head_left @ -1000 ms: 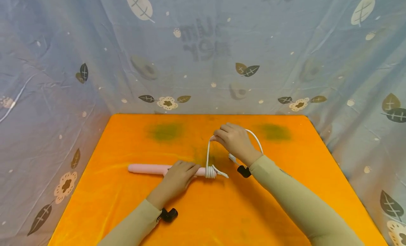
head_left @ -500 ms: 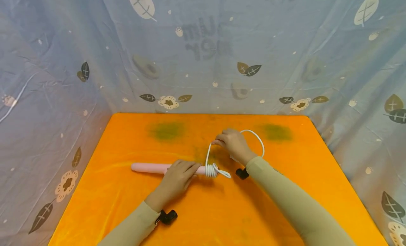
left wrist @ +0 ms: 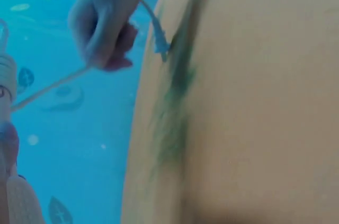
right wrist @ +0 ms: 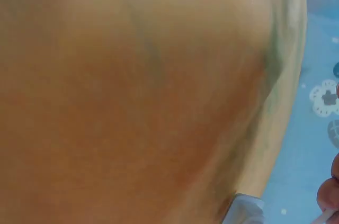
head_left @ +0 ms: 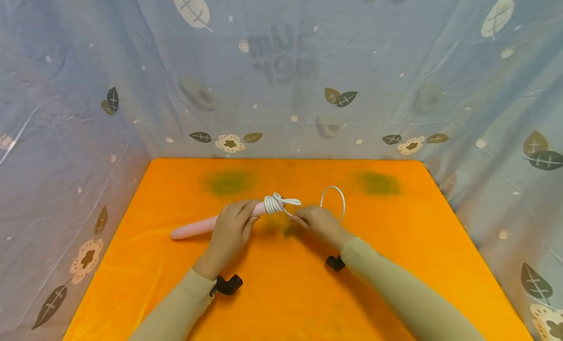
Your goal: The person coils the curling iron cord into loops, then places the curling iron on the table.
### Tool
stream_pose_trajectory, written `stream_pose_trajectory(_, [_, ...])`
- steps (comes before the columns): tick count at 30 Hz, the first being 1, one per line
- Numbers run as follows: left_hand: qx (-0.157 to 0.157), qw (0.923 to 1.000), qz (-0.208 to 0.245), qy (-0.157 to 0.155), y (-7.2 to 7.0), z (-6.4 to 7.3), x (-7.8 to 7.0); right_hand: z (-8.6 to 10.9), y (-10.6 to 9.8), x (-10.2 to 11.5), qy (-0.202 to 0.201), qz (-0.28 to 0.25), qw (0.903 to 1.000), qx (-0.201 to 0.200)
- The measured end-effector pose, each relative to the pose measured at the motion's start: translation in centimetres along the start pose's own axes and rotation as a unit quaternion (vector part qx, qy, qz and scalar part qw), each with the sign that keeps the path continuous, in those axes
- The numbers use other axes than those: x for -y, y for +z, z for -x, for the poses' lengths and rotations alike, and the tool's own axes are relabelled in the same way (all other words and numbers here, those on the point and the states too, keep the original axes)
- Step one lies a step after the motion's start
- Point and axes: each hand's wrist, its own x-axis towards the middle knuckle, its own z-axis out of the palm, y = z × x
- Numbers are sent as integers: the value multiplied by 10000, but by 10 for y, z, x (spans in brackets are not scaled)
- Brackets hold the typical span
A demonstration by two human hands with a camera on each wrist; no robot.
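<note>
A pink curling iron (head_left: 193, 228) slants upward to the right above the orange table, its tip at the left. My left hand (head_left: 230, 228) grips it around the middle. White cord (head_left: 273, 204) is wound in several turns round its right end, with a small loop sticking out past it. My right hand (head_left: 323, 223) pinches the cord just right of the coils, and the length between is taut in the left wrist view. Behind the right hand a loose arc of cord rises. The plug (left wrist: 160, 41) dangles below that hand in the left wrist view.
The orange cloth-covered table (head_left: 281, 292) carries dark greenish smudges (head_left: 228, 182) toward its back. Patterned blue-grey curtains (head_left: 281, 62) enclose the back and both sides. Black wrist cameras (head_left: 228, 285) hang at both cuffs.
The left hand has raised the curling iron's coiled end up and back, tilting it. The right hand has come down from above the cord to beside the coiled end, still pinching the cord.
</note>
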Motion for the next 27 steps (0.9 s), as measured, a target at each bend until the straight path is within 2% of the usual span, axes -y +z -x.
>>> stream_pose_trajectory(4, [-84,9997,-56,-231,-1,-3,7,11,-1,1,-214,-157,9995,-140])
stream_pose_trajectory(9, [-296,9977,42,-606,-7,-13,13,26,-22,-6,-266,407,9977,-463])
stream_pose_trajectory(14, [-832,9911,148,-1026,-22,-27,20,38,-63,-20,-172,1078,9940,-11])
stream_pose_trajectory(17, [-1047,9878,139,-1143,-26,-31,23,44,-78,-25,-347,1293,9909,153])
stream_pose_trajectory(21, [-937,9886,58,-1176,-21,-30,25,51,-70,-20,-1019,1511,9832,100])
stream_pose_trajectory(27, [-597,9897,-135,-1291,-9,-32,28,57,-36,0,-2016,1942,9600,-34])
